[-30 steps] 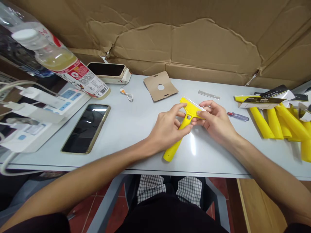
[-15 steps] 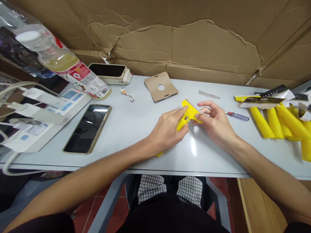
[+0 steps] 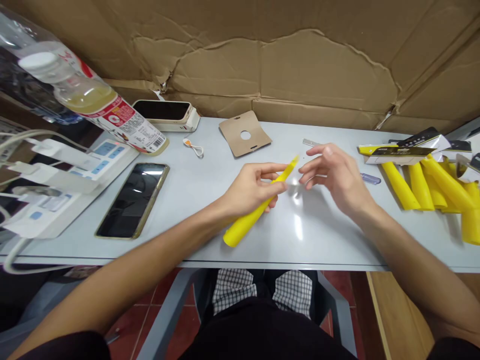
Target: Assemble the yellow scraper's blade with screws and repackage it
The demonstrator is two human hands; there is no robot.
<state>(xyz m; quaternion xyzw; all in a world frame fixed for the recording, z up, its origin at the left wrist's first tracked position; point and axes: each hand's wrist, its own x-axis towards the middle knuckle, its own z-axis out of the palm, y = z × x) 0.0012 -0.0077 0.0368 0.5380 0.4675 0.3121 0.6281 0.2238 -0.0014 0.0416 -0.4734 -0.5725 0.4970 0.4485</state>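
Observation:
My left hand point(image 3: 255, 187) is closed round a yellow scraper point(image 3: 247, 220), holding it above the table with its handle end toward me. The scraper is turned edge-on, so its wide head shows only as a thin, blurred strip. Just right of it, my right hand point(image 3: 333, 172) holds nothing, its fingers curved and apart. Beyond those fingers lies a thin metal blade point(image 3: 309, 143), partly covered by the hand. A small screwdriver with a clear purple handle point(image 3: 370, 178) rests on the table beside my right hand, its shaft hidden.
Several yellow scrapers with card sleeves point(image 3: 422, 187) are piled at the right. A folded brown card point(image 3: 245, 134) and a short cable point(image 3: 193, 147) lie at the back. Leftward are a phone point(image 3: 133, 200), a bottle point(image 3: 125, 120) and a power strip point(image 3: 99, 162). Cardboard point(image 3: 285, 70) stands behind.
The scraper has been rolled in my left hand from showing its flat head to edge-on. My right hand has let go of the head and moved away to the right.

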